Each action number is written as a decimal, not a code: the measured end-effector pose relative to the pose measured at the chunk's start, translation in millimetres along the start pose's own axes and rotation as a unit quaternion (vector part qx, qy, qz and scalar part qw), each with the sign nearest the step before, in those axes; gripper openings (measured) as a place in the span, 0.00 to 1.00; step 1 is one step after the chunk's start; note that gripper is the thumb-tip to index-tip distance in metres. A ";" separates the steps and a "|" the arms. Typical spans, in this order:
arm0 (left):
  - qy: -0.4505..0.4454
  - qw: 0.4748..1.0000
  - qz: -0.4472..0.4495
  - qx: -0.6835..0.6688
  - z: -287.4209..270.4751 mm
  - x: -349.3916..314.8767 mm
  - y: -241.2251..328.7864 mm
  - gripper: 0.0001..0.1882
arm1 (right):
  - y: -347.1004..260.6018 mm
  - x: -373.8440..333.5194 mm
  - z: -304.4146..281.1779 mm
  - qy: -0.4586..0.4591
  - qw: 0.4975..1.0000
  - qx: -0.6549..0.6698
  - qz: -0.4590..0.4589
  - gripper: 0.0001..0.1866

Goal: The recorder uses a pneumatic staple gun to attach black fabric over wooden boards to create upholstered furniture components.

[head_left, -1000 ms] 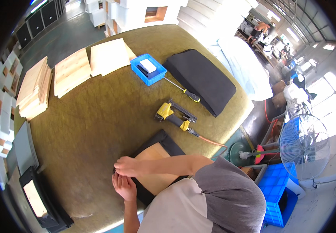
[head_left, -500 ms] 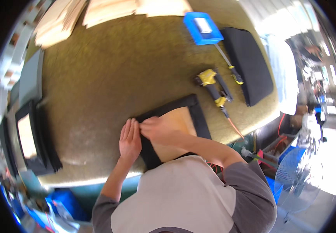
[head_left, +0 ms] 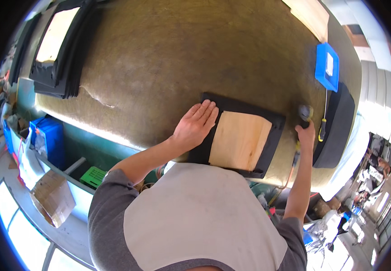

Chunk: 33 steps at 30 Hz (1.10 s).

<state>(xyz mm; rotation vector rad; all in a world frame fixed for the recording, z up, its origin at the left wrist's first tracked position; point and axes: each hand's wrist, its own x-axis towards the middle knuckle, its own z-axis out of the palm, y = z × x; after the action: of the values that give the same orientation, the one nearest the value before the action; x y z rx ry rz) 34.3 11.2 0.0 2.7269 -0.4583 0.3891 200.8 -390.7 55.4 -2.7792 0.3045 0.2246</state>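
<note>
In front of me lies a bare wooden board (head_left: 240,140) on a piece of black fabric (head_left: 271,137), whose edges are folded in around it. My left hand (head_left: 197,124) rests flat on the fabric's left edge near the far corner, fingers stretched and side by side. To the right of the board, my right hand (head_left: 307,134) is closed around the handle of a yellow and black air staple gun (head_left: 305,111). The gun is slightly blurred and partly hidden by the hand. An orange hose (head_left: 290,175) runs from it toward the table's near edge.
A screwdriver (head_left: 323,129) lies beside a black padded panel (head_left: 337,131) at the right. Behind it stands a blue tray (head_left: 318,67). Thin wood sheets (head_left: 310,18) lie at the far right, and a stack of black-covered panels (head_left: 71,67) at the far left.
My right hand has left the fabric's left edge and gripped the staple gun. The left hand now lies flat on the fabric edge. The view has turned, shifting the table's contents.
</note>
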 end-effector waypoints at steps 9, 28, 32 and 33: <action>0.021 1.000 -0.010 -0.011 -2.2 -3.0 4.1 0.23 | -174.4 -94.6 -12.6 -0.414 0.878 0.237 -0.047 0.10; 0.021 0.999 -0.027 0.015 3.6 -13.5 17.3 0.22 | -224.0 -95.4 31.5 -0.415 0.894 0.130 -0.112 0.08; 0.023 0.999 -0.015 0.031 8.6 -17.3 19.9 0.21 | -222.8 -92.7 40.6 -0.419 0.886 0.104 -0.168 0.08; 0.033 0.999 -0.018 0.023 8.9 -16.2 19.7 0.21 | -220.2 -92.0 42.9 -0.416 0.887 0.106 -0.169 0.08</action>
<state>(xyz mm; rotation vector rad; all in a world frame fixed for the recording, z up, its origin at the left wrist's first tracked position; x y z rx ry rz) 14.3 -5.4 -7.5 2.7535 -0.3859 0.4834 158.9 -156.3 101.3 -2.2032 -0.3457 1.1527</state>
